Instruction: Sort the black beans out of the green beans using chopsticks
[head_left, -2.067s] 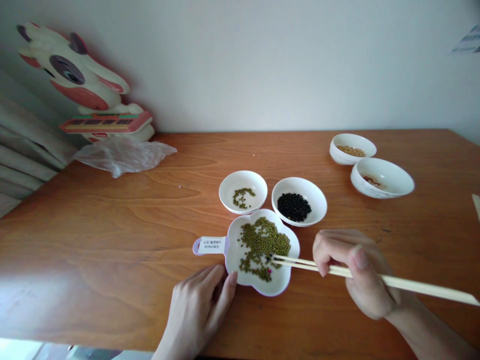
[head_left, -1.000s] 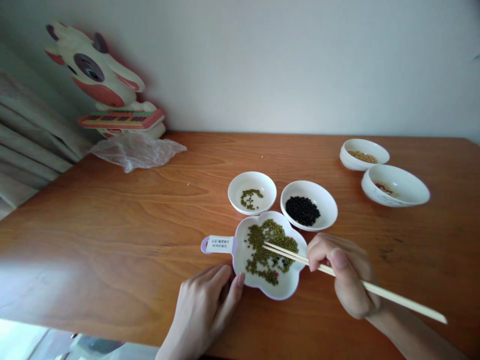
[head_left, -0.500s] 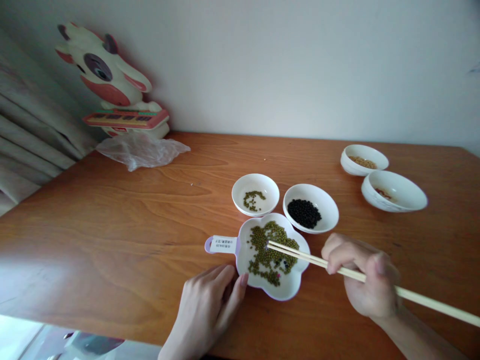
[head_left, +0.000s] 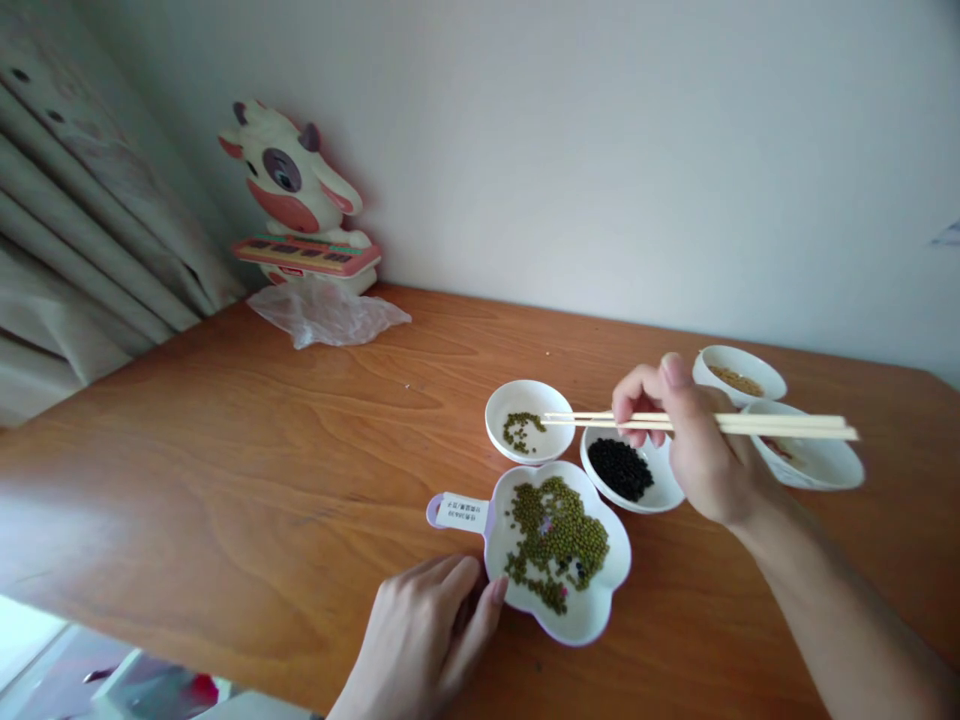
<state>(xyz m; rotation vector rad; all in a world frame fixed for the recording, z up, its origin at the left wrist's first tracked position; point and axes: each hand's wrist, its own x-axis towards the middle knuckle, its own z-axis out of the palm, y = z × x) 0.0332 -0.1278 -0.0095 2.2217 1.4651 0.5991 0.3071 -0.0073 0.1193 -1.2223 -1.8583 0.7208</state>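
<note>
My right hand (head_left: 701, 430) is closed around a pair of wooden chopsticks (head_left: 780, 425). Their tips are over the right side of a small white bowl (head_left: 495, 425) with a few green mung beans (head_left: 517, 432) in it. Whether a bean sits between the tips is too small to tell. My left hand (head_left: 427, 625) rests on the table, fingers curled, with its thumb on the rim of a flower-shaped dish (head_left: 592, 620). Many mung beans (head_left: 559, 530), a few black beans and pink bits lie in that dish. Below my right hand stands a bowl (head_left: 671, 485) of black beans (head_left: 620, 468).
Two more white bowls stand at the right: one (head_left: 776, 385) with yellowish grains, the other (head_left: 832, 465) with reddish bits, partly behind my right hand. A cow-shaped toy keyboard (head_left: 307, 215) and a crumpled plastic bag (head_left: 330, 315) lie at the back left.
The chopsticks have risen out of the flower-shaped dish and moved up to the mung bean bowl with my right hand. My left hand stays at the dish. The view has shifted slightly.
</note>
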